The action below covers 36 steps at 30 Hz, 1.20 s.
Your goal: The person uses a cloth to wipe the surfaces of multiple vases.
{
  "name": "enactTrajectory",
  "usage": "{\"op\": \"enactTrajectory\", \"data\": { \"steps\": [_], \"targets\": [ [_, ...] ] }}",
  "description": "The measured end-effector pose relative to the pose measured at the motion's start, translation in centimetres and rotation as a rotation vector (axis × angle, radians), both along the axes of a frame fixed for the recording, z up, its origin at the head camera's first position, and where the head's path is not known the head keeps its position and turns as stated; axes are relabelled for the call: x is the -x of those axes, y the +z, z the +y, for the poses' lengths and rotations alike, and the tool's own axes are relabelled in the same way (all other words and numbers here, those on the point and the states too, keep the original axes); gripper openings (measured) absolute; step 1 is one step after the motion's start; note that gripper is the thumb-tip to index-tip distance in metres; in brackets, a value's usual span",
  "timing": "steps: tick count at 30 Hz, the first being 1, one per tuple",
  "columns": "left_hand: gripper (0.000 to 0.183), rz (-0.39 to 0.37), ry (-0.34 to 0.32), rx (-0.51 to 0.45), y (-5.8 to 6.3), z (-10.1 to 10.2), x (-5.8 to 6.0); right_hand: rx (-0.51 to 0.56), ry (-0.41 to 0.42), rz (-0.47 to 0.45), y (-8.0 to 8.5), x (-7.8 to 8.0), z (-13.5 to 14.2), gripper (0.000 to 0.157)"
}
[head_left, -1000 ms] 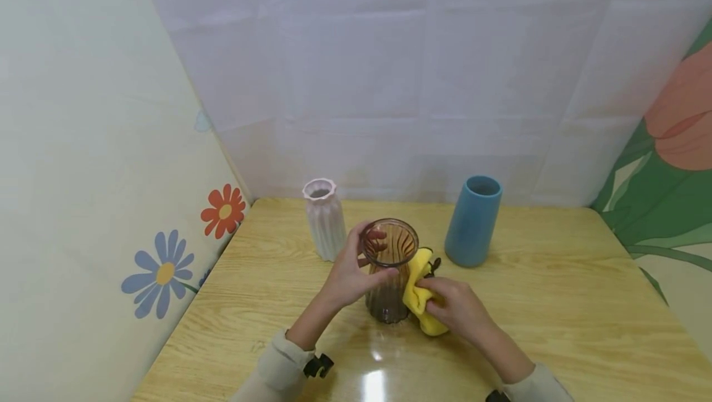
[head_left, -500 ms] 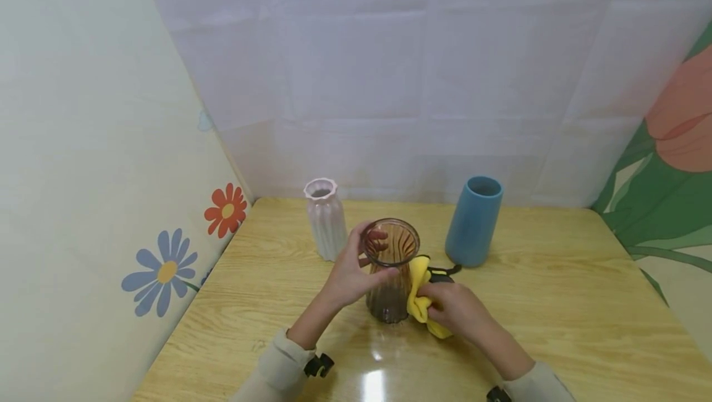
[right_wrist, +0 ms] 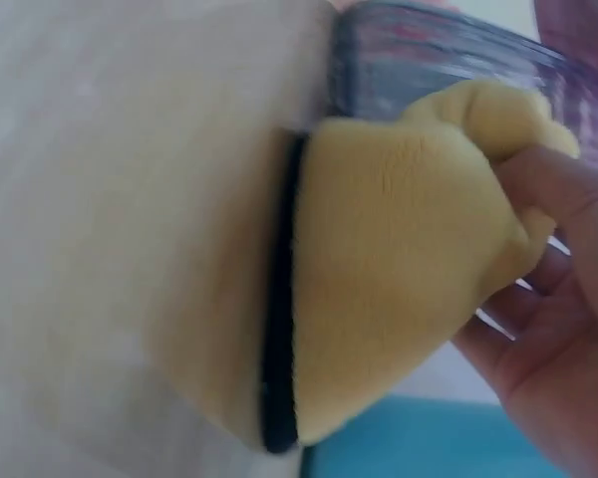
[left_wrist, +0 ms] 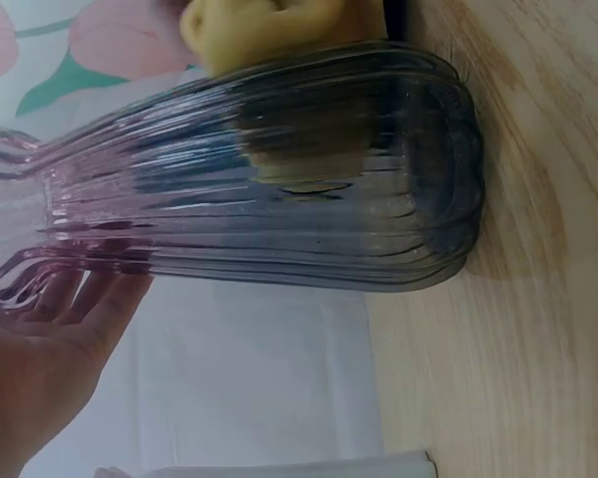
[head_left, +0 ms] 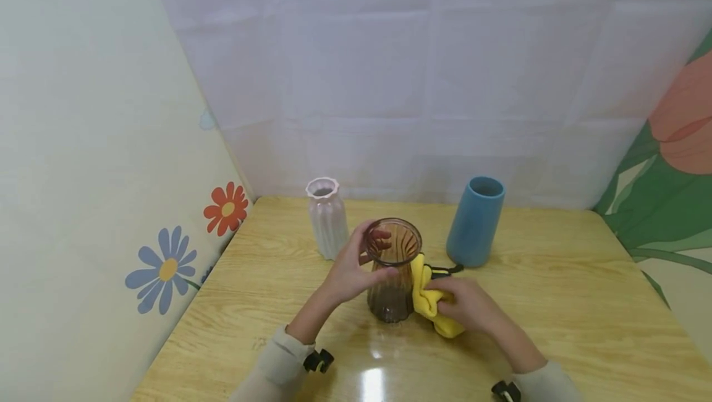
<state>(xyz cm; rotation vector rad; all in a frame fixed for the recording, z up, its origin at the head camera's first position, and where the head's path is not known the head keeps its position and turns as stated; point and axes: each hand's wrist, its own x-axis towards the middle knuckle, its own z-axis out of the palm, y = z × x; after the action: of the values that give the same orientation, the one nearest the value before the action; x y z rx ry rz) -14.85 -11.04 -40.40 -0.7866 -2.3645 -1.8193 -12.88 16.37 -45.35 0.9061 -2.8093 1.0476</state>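
A ribbed glass vase point(head_left: 391, 306), pinkish at the rim and smoky grey lower down, stands upright on the wooden table. My left hand point(head_left: 350, 272) grips it round the neck, thumb in front and fingers behind; in the left wrist view its fingers point(left_wrist: 105, 309) show behind the glass. Just right of the vase, my right hand point(head_left: 473, 304) pinches a bunched yellow cloth point(head_left: 425, 297) with a dark edge. The right wrist view shows that cloth point(right_wrist: 399, 249) hanging from the thumb and fingers, its lower edge near the tabletop. Whether it touches the glass I cannot tell.
A pale pink fluted vase point(head_left: 328, 226) stands behind my left hand. To the back right is a smooth blue vase point(head_left: 474, 222). A white sheet point(head_left: 356, 93) hangs behind the table point(head_left: 567, 290), with flower-printed panels at both sides.
My right hand has shifted slightly right with the cloth, whose folds have changed and whose dark trim now extends toward the blue vase. My left hand keeps its hold on the glass vase.
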Motion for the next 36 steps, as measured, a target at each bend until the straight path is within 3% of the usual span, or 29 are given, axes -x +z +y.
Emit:
{"op": "enactTrajectory", "data": {
  "steps": [6,12,17,22,27,36],
  "targets": [
    [0.088,0.005,-0.066,0.023,0.2,-0.5,0.3,0.215,-0.142,0.142,1.4,-0.1,1.1,0.032],
    [0.09,0.003,-0.175,0.019,0.3,-0.9,1.2,0.413,-0.265,0.245,2.8,-0.3,0.9,0.036],
    [0.093,-0.039,-0.261,0.016,0.7,-1.2,1.9,0.554,-0.31,0.261,4.0,-0.5,0.3,0.037],
    [0.1,-0.091,-0.309,-0.026,0.7,-1.4,2.1,0.642,-0.287,0.268,4.5,-0.5,-0.6,0.034],
    [0.105,-0.077,-0.269,-0.083,0.2,-1.4,1.4,0.679,-0.257,0.32,4.4,-0.4,-1.1,0.035],
    [0.099,-0.047,-0.065,-0.099,0.2,-0.2,-0.7,0.667,-0.22,0.37,3.7,-0.3,-1.8,0.039]
  ]
}}
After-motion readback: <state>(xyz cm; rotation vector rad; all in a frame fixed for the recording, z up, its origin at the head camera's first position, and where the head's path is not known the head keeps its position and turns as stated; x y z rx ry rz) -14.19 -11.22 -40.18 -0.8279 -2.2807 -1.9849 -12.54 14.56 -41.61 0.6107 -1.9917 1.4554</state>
